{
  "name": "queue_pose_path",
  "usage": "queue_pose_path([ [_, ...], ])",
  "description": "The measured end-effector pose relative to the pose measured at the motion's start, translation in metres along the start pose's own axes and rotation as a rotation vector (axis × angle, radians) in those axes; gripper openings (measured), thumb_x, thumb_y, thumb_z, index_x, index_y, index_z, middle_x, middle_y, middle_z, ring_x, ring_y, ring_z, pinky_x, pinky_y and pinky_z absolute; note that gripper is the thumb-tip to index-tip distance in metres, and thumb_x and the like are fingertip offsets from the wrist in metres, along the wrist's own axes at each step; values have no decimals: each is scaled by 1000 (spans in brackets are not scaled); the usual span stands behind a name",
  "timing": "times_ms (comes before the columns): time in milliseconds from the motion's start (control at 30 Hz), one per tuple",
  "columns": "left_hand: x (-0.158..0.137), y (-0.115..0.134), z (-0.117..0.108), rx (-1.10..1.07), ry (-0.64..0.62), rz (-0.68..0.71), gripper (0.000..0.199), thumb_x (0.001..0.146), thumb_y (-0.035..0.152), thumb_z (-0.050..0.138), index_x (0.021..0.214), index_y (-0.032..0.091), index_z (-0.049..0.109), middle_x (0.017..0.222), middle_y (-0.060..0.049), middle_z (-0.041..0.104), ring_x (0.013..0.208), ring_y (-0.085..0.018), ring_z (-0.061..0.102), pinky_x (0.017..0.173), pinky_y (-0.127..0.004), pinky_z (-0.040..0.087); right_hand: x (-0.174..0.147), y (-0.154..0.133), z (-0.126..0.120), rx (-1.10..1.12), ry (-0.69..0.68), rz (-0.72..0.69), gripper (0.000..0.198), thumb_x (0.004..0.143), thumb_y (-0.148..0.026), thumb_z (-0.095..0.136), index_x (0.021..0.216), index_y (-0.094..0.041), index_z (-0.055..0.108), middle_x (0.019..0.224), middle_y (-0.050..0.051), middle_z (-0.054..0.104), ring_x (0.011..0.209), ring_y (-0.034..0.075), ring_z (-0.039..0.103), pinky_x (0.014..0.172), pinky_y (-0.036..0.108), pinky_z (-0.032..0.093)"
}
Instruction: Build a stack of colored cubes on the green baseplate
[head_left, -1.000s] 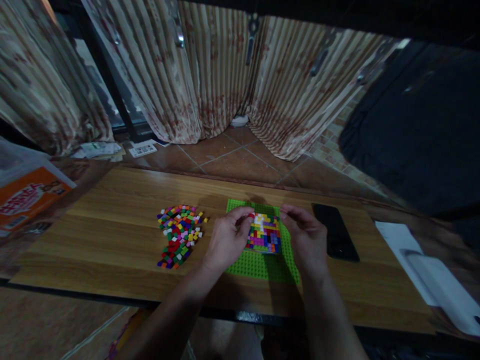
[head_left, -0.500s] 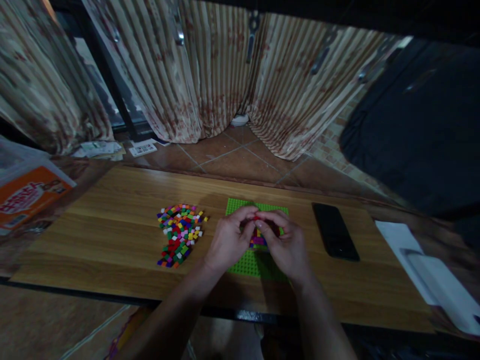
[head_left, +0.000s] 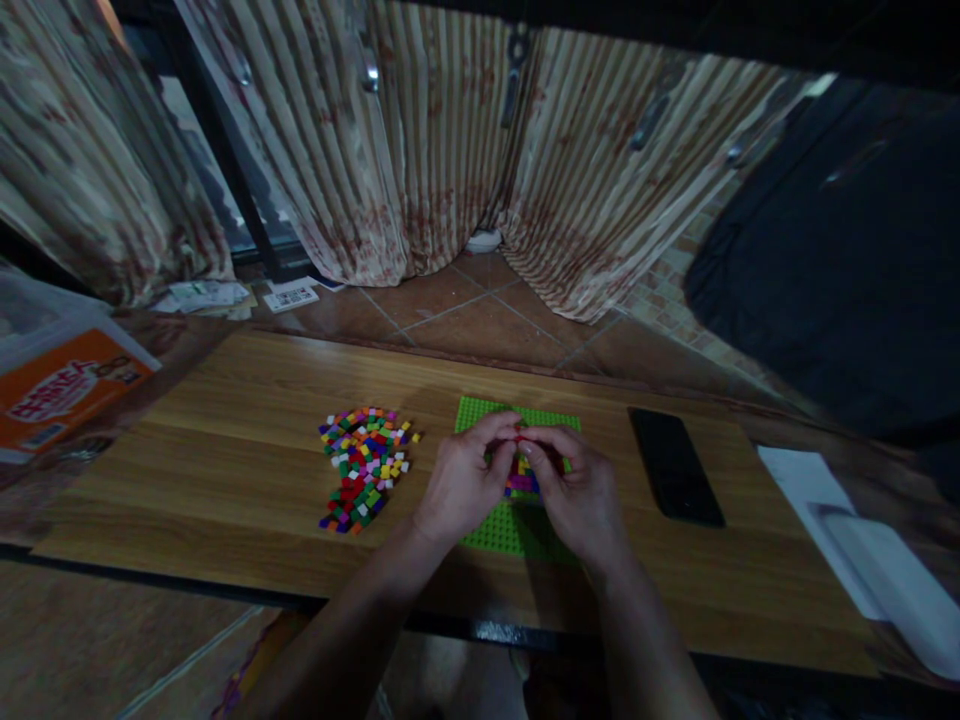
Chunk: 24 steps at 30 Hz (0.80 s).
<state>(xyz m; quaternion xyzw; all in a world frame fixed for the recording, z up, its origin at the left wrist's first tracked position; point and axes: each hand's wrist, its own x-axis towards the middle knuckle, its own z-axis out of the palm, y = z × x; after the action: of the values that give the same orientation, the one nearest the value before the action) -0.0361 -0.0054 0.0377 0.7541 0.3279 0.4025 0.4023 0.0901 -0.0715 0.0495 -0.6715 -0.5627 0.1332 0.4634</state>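
Both my hands meet over a green studded baseplate [head_left: 495, 530] on the wooden table. Thumb and fingers of my left hand [head_left: 466, 478] are pinched at a small red building brick [head_left: 520, 437]. From the other side my right hand [head_left: 579, 485] closes its fingertips on the same brick. Under the fingers, several purple, yellow and blue bricks [head_left: 523, 482] sit on the baseplate, partly hidden by my hands. Left of my hands lies a loose pile of small coloured bricks [head_left: 365, 465].
A black phone [head_left: 675, 465] lies on the table [head_left: 225, 450] to the right. White paper [head_left: 806, 480] and a white object [head_left: 892, 575] are at the right edge. A clear box with an orange label [head_left: 67, 385] stands at far left. Striped curtains [head_left: 435, 150] hang behind.
The whole view has shifted slightly, with things appearing a little further right. My hands keep nearly the same pose, fingertips still together at the red brick.
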Motion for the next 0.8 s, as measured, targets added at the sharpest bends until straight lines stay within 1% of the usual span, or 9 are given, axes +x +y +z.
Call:
queue_pose_path([
  [167, 0, -2, -1, 22, 15, 8, 28, 87, 15, 55, 113, 22, 63, 101, -2, 74, 91, -13, 70, 84, -25, 56, -2, 2, 1, -5, 18, -11, 16, 88, -29, 57, 96, -24, 70, 95, 3, 72, 89, 19, 65, 82, 35, 50],
  [300, 0, -1, -1, -3, 6, 12, 27, 86, 14, 55, 111, 20, 63, 101, -2, 74, 88, -12, 70, 83, -24, 56, -4, 3, 2, 22, 20, -20, 18, 87, -28, 59, 100, -25, 70, 99, 3, 73, 91, 18, 66, 84, 35, 51],
  [500, -1, 0, -1, -32, 16, 7, 26, 86, 15, 56, 110, 20, 64, 101, -3, 74, 88, -12, 70, 83, -23, 56, -5, 6, -2, 59, 16, -12, 16, 87, -30, 61, 98, -26, 72, 97, 2, 74, 89, 18, 67, 82, 33, 52],
  [567, 0, 0, -1, -32, 17, -3, 25, 86, 17, 57, 110, 20, 64, 100, -2, 74, 88, -12, 70, 83, -23, 56, -5, 10, -8, 98, 66, 27, 15, 85, -32, 63, 96, -26, 72, 96, 2, 74, 88, 18, 68, 81, 32, 52],
  [667, 1, 0, -3, -21, 24, -40, 23, 87, 19, 56, 109, 19, 64, 100, -3, 75, 89, -13, 70, 83, -24, 55, -4, 19, -20, 149, 170, 129, 16, 82, -36, 66, 92, -24, 72, 92, 2, 75, 84, 18, 68, 77, 31, 53],
  [800, 3, 1, -6, -30, 31, -92, 23, 88, 17, 54, 108, 18, 64, 97, -3, 75, 88, -13, 70, 83, -24, 56, -3, 31, -38, 145, 233, 248, 22, 79, -40, 68, 91, -20, 70, 88, 5, 75, 81, 20, 69, 75, 33, 54],
])
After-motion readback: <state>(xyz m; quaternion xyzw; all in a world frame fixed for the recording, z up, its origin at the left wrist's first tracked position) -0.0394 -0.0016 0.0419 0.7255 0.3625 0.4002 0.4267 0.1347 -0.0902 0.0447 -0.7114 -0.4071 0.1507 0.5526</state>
